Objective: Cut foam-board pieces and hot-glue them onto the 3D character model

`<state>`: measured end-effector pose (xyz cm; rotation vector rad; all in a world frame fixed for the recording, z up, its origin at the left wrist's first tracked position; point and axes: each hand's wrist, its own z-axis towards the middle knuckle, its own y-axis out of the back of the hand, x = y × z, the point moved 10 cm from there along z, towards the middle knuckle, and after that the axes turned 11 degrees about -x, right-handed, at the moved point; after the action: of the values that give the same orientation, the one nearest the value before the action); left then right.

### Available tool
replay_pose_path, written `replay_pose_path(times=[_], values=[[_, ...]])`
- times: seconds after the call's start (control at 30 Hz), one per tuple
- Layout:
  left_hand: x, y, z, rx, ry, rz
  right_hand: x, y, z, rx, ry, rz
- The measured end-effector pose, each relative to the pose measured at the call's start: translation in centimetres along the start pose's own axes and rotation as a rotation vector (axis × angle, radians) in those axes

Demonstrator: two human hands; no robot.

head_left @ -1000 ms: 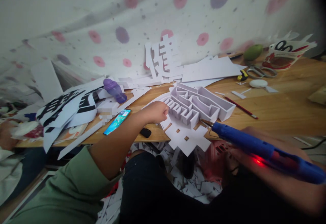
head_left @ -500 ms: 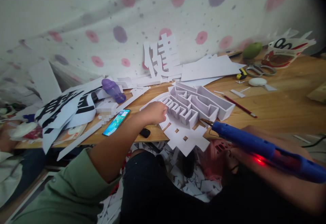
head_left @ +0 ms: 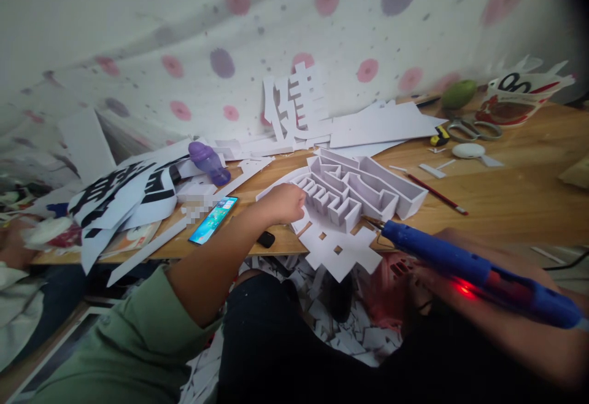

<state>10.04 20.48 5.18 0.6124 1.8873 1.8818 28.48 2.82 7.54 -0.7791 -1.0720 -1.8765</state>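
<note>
My left hand (head_left: 283, 203) is closed in a loose fist and presses against the near left edge of a white foam-board character with raised walls (head_left: 363, 189) on the wooden table (head_left: 506, 195). My right hand (head_left: 442, 281) is wrapped around a blue glue gun (head_left: 464, 263) with a red light glowing on it. Its metal nozzle points at the near corner of the raised character. A flat white cut-out piece (head_left: 338, 247) hangs over the table edge under the character.
A phone (head_left: 213, 220) and a purple bottle (head_left: 209, 163) lie left of my hand, beside black-and-white cut sheets (head_left: 124, 192). A white cut-out character (head_left: 297, 106) leans on the dotted cloth. A red pencil (head_left: 435, 192), scissors (head_left: 472, 128) and a green fruit (head_left: 458, 93) lie at the right. Paper scraps cover the floor.
</note>
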Motion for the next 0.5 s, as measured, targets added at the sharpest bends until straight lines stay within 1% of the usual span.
replay_pose_path(times=[0.1,0.23,0.37,0.47,0.5], values=[[0.1,0.0,0.0,-0.008,0.009,-0.016,0.1,0.2,0.1,-0.024,0.013,-0.010],[0.4,0.2,-0.1,-0.003,0.026,-0.047,-0.1,-0.3,0.0,0.030,0.004,0.018],[0.3,0.6,0.0,0.006,0.026,-0.063,0.1,0.0,0.1,-0.002,0.041,-0.021],[-0.2,1.4,0.2,-0.020,-0.009,-0.068,0.2,-0.1,0.2,0.002,0.034,-0.015],[-0.4,1.7,0.2,-0.034,-0.034,-0.076,0.2,0.1,0.2,-0.021,0.021,-0.016]])
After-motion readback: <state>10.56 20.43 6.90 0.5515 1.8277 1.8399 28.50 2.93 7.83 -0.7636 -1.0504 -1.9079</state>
